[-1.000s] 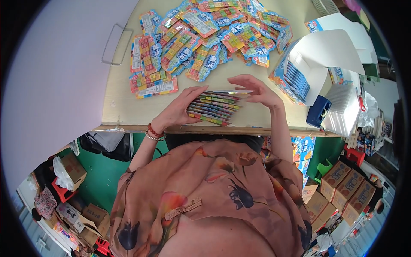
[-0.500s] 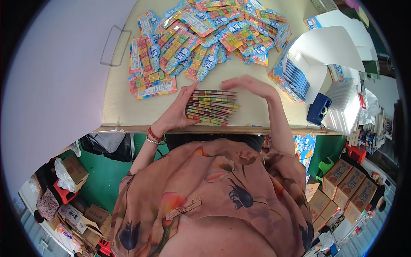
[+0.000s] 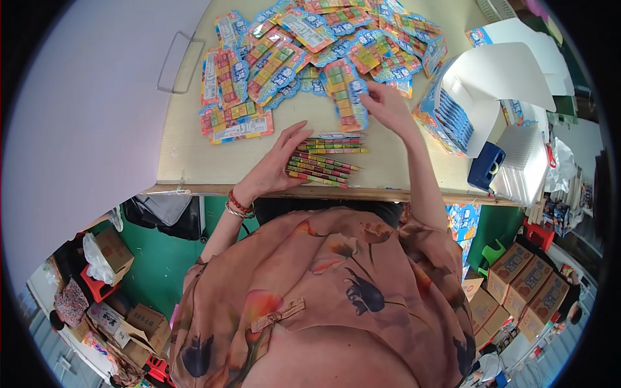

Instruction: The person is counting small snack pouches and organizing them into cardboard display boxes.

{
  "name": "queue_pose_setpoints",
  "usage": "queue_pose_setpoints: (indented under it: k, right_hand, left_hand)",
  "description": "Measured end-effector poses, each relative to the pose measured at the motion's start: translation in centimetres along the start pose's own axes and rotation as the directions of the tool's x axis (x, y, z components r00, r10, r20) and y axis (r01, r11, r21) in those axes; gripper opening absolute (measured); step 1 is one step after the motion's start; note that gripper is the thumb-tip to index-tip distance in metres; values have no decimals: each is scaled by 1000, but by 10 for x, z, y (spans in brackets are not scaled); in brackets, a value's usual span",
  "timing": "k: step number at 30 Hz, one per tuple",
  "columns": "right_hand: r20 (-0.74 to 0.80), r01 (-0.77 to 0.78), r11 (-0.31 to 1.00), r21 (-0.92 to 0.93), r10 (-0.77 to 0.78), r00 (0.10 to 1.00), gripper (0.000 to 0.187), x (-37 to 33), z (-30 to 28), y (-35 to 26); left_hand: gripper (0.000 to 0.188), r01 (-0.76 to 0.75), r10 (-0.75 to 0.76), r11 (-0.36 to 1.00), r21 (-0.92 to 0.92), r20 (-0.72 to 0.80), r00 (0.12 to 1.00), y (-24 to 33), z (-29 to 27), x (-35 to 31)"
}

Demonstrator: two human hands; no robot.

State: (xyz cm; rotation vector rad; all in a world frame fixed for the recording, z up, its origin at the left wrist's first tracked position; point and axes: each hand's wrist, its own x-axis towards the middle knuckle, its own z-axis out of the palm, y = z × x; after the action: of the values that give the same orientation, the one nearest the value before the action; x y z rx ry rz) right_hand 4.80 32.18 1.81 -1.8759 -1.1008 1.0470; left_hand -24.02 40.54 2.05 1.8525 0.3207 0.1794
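My left hand (image 3: 275,161) is wrapped round the left end of a row of flat candy packs (image 3: 323,169) standing on edge near the table's front. The row splits into a far group and a near group with a small gap between. Beyond the row's right end, my right hand (image 3: 388,111) pinches one blue-edged candy pack (image 3: 343,92) with coloured squares, tilted above the table. Behind it lies a loose pile of the same packs (image 3: 279,72), some face up and some showing their backs.
To the right stands an open display box (image 3: 432,123) with packs lined up inside. Near it are a dark blue tape dispenser (image 3: 485,166) and a stack of clear plastic trays (image 3: 522,158). A bent wire frame (image 3: 176,64) lies at the left. The table's front edge (image 3: 381,195) runs close to me.
My right hand, blurred and without a pack before, has moved away from me and now holds a candy pack from the pile's near side. The row under my left hand has parted slightly.
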Motion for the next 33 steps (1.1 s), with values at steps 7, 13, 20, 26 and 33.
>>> queue_pose_setpoints:
  k: [7,13,20,26,33]
  right_hand:
    - [152,244,720,-650,-191,970,17,-53,-18,-42]
    - [379,332,868,-369,-186,907,24,-42,-1,-32]
    - [4,115,915,388,-127,992,38,-68,39,12]
    - [-216,168,857,488,-67,974,78,-112,91,29]
    - [-357,345,789,509,-171,918,79,-76,91,9]
  left_hand:
    - [108,-14,9,995,-103,-47,999,-18,8,-2]
    - [136,-138,100,980,-144,-240,966,-24,22,1]
    - [130,-36,9,978,-208,-129,992,-18,12,6]
    - [124,-102,106,989,105,-34,994,-18,5,1]
    - [127,-69,64,998,-11,-254,965,-21,17,15]
